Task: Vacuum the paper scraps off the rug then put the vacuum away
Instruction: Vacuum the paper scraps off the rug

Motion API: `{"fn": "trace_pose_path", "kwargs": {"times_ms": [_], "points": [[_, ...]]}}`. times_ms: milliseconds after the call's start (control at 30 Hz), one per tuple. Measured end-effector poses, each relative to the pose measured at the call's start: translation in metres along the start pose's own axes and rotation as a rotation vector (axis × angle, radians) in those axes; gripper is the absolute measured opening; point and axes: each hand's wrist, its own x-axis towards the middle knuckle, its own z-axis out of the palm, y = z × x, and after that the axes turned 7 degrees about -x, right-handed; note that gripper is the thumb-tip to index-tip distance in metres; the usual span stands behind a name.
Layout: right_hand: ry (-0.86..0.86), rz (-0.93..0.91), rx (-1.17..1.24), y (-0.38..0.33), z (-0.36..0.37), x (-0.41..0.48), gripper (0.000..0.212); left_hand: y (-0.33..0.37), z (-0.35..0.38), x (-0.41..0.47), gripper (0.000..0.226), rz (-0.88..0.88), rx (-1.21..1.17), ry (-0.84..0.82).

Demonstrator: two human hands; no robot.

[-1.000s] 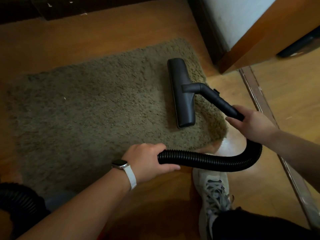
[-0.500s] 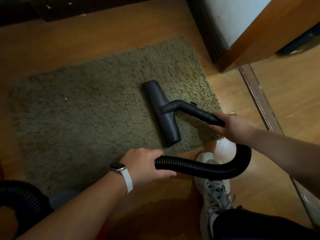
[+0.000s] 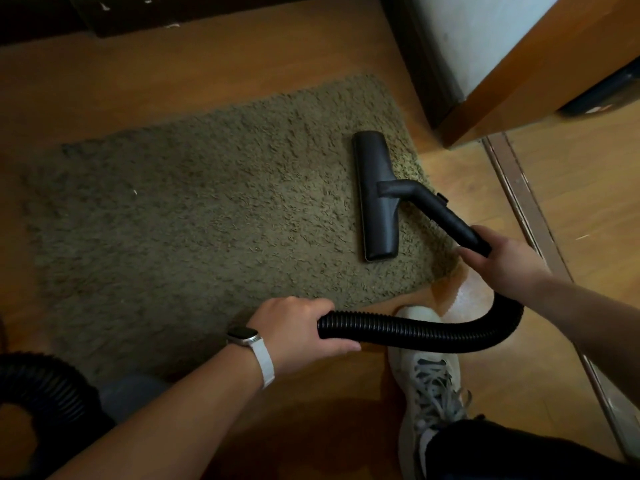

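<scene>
Left hand (image 3: 298, 327): is gripping the corrugated hose (image 3: 415, 332), fingers curling fully round it, just off the rug's near edge.
Right hand (image 3: 502, 261): is gripping the rear end of the rigid tube (image 3: 446, 216), fingers wrapping closed round it.
Floor nozzle (image 3: 375, 195): is lying flat on the right end of the rug (image 3: 207, 220), its long side running away from the person.
Hose routing: is bending in a U between both hands, crossing over the toe of the shoe (image 3: 429, 375).
Rug: is lying on the wooden floor (image 3: 242, 64).
Paper scrap (image 3: 134, 192): one small white fleck is showing on the rug's left part, well apart from the nozzle.
Watch (image 3: 244, 334): is sitting on the left wrist.
</scene>
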Motion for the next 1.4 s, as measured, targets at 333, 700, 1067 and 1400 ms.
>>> {"fn": "trace_pose_path", "kwargs": {"times_ms": [333, 700, 1067, 1400], "points": [[0.01, -0.077, 0.027, -0.041, -0.02, 0.014, 0.033, -0.011, -0.012, -0.013, 0.06, -0.033, -0.047, 0.086], [-0.007, -0.426, -0.114, -0.147, -0.033, 0.057, 0.022, -0.046, -0.032, -0.048, 0.057, -0.188, -0.088, 0.268], [-0.117, -0.7, -0.274, -0.244, -0.004, 0.099, 0.03, -0.088, -0.039, -0.07, 0.06, -0.365, -0.083, 0.303], [-0.241, -0.819, -0.412, -0.282, 0.014, 0.107, 0.033, -0.095, -0.024, -0.082, 0.06, -0.452, -0.011, 0.185]]}}
